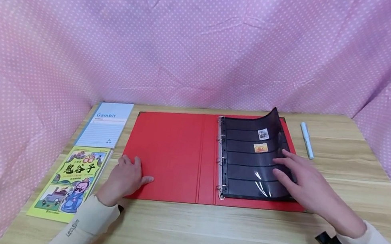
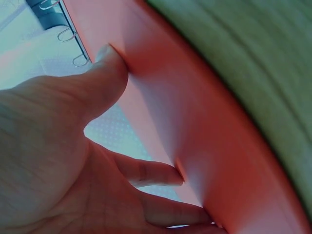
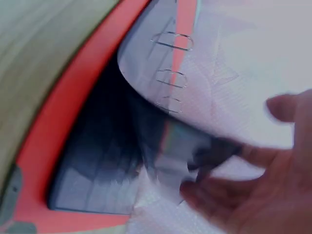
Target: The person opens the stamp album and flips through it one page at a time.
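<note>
A red ring binder (image 1: 168, 155) lies spread on the table, a black pocket page (image 1: 244, 172) on its metal rings (image 1: 219, 161). Two stamps show in the page's pockets, a grey one (image 1: 263, 134) and an orange one (image 1: 261, 148). My right hand (image 1: 306, 183) is at the page's outer edge, which is lifted and bent up. In the right wrist view its fingers (image 3: 214, 195) touch the raised page (image 3: 170, 141), the thumb standing apart; another black page (image 3: 92, 170) lies beneath. My left hand (image 1: 124, 180) rests its fingertips on the left cover (image 2: 161, 97).
A white and blue notebook (image 1: 104, 125) lies at the left, with a yellow-green comic book (image 1: 69, 184) in front of it. Right of the binder is a light blue pen (image 1: 307, 140). A pink dotted cloth (image 1: 204, 42) hangs behind the wooden table (image 1: 204, 235).
</note>
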### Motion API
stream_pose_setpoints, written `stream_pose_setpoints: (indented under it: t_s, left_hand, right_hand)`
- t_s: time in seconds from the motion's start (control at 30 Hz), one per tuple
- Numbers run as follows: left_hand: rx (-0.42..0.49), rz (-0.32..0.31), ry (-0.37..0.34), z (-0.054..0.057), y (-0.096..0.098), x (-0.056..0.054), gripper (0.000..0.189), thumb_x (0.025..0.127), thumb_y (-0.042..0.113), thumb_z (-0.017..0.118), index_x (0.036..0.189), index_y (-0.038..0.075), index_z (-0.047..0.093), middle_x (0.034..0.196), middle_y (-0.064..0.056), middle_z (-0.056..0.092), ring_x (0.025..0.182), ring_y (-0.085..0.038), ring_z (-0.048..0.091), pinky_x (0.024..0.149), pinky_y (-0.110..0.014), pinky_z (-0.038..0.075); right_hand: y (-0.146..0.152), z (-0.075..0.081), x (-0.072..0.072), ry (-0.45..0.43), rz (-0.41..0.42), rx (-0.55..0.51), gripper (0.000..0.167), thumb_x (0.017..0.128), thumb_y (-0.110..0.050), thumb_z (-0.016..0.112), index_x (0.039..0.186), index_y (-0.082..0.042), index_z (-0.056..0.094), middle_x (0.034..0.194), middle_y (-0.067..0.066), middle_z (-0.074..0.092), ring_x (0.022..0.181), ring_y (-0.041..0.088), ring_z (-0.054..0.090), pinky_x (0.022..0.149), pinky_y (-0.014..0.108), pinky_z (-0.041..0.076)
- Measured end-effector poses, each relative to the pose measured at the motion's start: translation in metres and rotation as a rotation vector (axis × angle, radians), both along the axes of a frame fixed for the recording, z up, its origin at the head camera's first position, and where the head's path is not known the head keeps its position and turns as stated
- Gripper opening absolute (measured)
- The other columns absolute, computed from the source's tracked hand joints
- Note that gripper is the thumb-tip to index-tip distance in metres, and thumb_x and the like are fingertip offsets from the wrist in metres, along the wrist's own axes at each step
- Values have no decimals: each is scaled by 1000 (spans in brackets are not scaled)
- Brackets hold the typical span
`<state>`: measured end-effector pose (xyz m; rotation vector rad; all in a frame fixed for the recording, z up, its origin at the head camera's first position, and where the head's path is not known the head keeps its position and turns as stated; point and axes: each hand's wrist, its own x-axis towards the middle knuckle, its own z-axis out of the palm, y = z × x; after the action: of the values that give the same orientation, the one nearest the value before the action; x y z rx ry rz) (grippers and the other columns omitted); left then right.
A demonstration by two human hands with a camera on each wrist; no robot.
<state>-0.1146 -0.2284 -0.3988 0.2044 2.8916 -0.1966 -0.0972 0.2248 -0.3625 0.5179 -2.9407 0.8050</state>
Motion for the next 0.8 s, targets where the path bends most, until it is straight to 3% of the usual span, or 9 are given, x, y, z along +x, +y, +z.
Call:
stream_pose_setpoints:
  t_s: [0.07, 0.17, 0.3, 0.4, 0.53, 0.8]
  left_hand:
    - [-1, 3, -1, 0, 0, 0, 84, 79, 48, 72, 128, -14, 42, 119, -42, 42, 105, -51, 46, 82, -51, 50]
    - [-3, 9, -4, 0, 0, 0, 83, 79, 49, 71, 126, -14, 43, 117, -42, 42, 104, -50, 46, 82, -50, 50]
    - [-5, 15, -11, -1, 0, 0, 85, 78, 50, 71, 127, -13, 43, 118, -41, 42, 105, -50, 46, 83, -50, 50]
    - [-6, 21, -20, -1, 1, 0, 86, 77, 50, 72, 128, -12, 42, 119, -41, 42, 105, -50, 46, 82, -50, 51]
    - [-3, 30, -30, -1, 1, 1, 86, 77, 49, 73, 128, -12, 42, 119, -41, 42, 105, -50, 46, 81, -49, 51]
    - [-13, 24, -2, 0, 2, 0, 82, 76, 49, 74, 122, -12, 45, 113, -39, 44, 103, -48, 47, 78, -48, 53]
  right_hand:
    - [0, 5, 1, 8, 64, -53, 36, 96, -31, 56, 128, -15, 59, 145, 12, 39, 130, 38, 35, 97, 61, 32]
    - [1, 12, 0, 37, 170, -134, 39, 97, -20, 55, 136, -21, 51, 147, 1, 38, 134, 26, 33, 106, 39, 30]
    - [2, 18, -3, 89, 276, -221, 48, 96, -7, 52, 142, -18, 43, 147, 0, 37, 135, 13, 29, 102, 11, 21]
    - [1, 22, -7, 140, 345, -307, 47, 96, -4, 48, 142, -10, 42, 149, 6, 35, 137, 17, 27, 104, 15, 21]
    - [-3, 30, -13, 225, 413, -435, 41, 101, -14, 41, 139, 0, 44, 148, 16, 34, 137, 29, 25, 106, 23, 23]
    - [-15, 43, -23, 351, 485, -562, 53, 103, -31, 35, 134, 11, 45, 143, 26, 36, 135, 33, 28, 106, 29, 25]
